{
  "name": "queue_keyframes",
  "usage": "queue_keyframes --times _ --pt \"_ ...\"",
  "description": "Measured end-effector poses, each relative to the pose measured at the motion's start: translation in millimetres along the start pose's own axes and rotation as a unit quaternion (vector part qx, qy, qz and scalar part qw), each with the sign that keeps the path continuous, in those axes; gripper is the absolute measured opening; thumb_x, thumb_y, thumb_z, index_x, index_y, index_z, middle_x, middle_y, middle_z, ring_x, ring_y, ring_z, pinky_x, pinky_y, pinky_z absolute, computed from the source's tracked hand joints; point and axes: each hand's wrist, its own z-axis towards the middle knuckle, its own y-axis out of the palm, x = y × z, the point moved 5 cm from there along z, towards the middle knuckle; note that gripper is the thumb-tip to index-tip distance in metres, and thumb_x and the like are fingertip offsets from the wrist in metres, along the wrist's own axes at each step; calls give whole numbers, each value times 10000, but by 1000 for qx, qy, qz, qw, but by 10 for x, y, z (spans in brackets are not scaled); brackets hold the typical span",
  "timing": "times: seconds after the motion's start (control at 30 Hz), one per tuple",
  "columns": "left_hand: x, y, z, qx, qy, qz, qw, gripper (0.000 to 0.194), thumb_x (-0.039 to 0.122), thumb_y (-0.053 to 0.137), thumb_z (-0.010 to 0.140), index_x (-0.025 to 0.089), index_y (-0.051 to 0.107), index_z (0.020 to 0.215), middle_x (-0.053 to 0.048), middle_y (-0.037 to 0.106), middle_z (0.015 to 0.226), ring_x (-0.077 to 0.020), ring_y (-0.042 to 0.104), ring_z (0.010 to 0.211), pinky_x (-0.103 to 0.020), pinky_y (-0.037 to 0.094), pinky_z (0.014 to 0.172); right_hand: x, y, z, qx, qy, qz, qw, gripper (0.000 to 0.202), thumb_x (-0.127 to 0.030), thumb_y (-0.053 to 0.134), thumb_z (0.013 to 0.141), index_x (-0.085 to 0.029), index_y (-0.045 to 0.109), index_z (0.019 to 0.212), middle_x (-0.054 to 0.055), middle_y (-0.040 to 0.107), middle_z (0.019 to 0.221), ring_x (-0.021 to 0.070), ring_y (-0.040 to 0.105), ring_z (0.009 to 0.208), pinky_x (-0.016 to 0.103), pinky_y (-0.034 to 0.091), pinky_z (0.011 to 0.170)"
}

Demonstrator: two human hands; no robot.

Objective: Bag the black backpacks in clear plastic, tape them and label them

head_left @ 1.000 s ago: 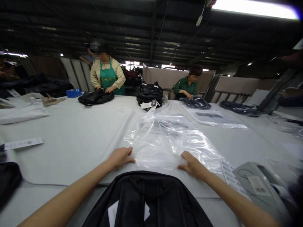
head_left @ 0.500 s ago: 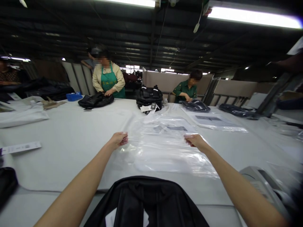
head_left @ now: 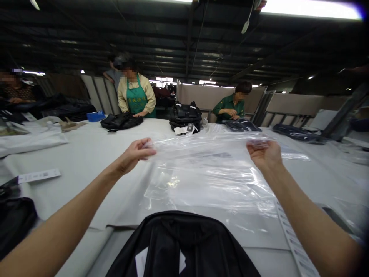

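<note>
A clear plastic bag point(head_left: 207, 181) is stretched between my two hands above the pale table. My left hand point(head_left: 137, 154) pinches its upper left corner, and my right hand point(head_left: 263, 152) grips the upper right end. The lower part of the bag hangs toward me, with bright reflections on it. Close to my body stands a black backpack point(head_left: 184, 238), its straps facing up and a white tag point(head_left: 141, 262) between them. Neither hand touches the backpack.
Across the table point(head_left: 86, 173) lie stacked black bags point(head_left: 185, 115), a black bag point(head_left: 121, 120), a blue dispenser point(head_left: 96, 116) and wrapped dark bags point(head_left: 298, 132). Two people point(head_left: 137, 94) point(head_left: 232, 105) stand behind it. A label strip point(head_left: 296, 240) lies at right.
Both hands have risen and moved farther apart, lifting and spreading the upper edge of the plastic bag. The label strip at the right has come into view.
</note>
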Motion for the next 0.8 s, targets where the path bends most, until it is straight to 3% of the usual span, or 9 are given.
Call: queue_keyframes --times 0.07,0.1,0.17,0.23,0.3,0.4,0.57,0.67,0.8 --pt "-44 157 -262 -64 85 258 960 289 251 698 675 169 425 628 58 362 568 -81 353 527 -216 261 502 -70 -45 -375 -26 -91 -66 993 82 -235 641 755 -204 578 797 -21 642 809 113 629 816 270 532 828" --pt "-156 257 -417 -110 127 394 904 275 274 672 709 171 432 623 45 404 576 -101 394 551 -233 290 533 -95 -40 -643 -84 -182 -188 961 175 -222 663 744 -221 592 904 1 652 934 137 616 919 279 511 874" --pt "-522 413 -725 -210 166 563 782 159 232 599 756 174 485 661 -1 523 634 -160 496 621 -277 352 596 62 -159 -1185 -167 -205 -269 926 215 -148 749 640 -212 649 820 33 678 840 195 634 866 311 524 846" --pt "-902 451 -957 -273 151 642 700 83 101 505 763 169 538 728 -50 602 702 -213 570 674 -317 398 629 298 -193 -1806 -368 -295 -414 778 163 -129 557 811 -212 656 911 62 686 861 199 640 866 337 527 828" --pt "-1140 416 -1074 -284 120 676 669 168 39 447 754 156 566 763 -89 632 724 -253 610 689 -348 431 634 506 -343 -2220 -427 -336 -490 681 241 -112 427 879 -200 643 937 79 682 875 192 641 828 345 532 776" --pt "-1223 370 -1120 -276 96 683 669 189 25 438 742 144 585 749 -116 644 700 -287 637 677 -368 460 621 728 -553 -2411 -410 -312 -554 654 249 -144 399 901 -197 641 873 71 673 808 183 631 737 329 520 689" --pt "-1062 355 -1162 -280 85 660 692 162 77 466 708 170 595 741 -83 673 726 -268 654 697 -326 468 631 998 -724 -2285 -413 -198 -564 687 207 -226 476 808 -243 673 748 29 650 585 184 596 531 278 486 520" --pt "-888 287 -1187 -245 38 569 784 169 120 424 736 178 569 674 -35 650 689 -206 627 667 -254 429 595 978 -719 -2260 -405 -84 -553 723 174 -283 512 735 -251 666 663 15 668 587 204 608 549 270 487 510" --pt "-746 274 -1285 -257 -105 306 911 210 220 431 773 162 486 578 32 485 536 -118 476 514 -197 329 484 709 -605 -2339 -382 71 -486 783 268 -321 446 768 -200 644 634 19 693 697 239 632 672 295 514 591"
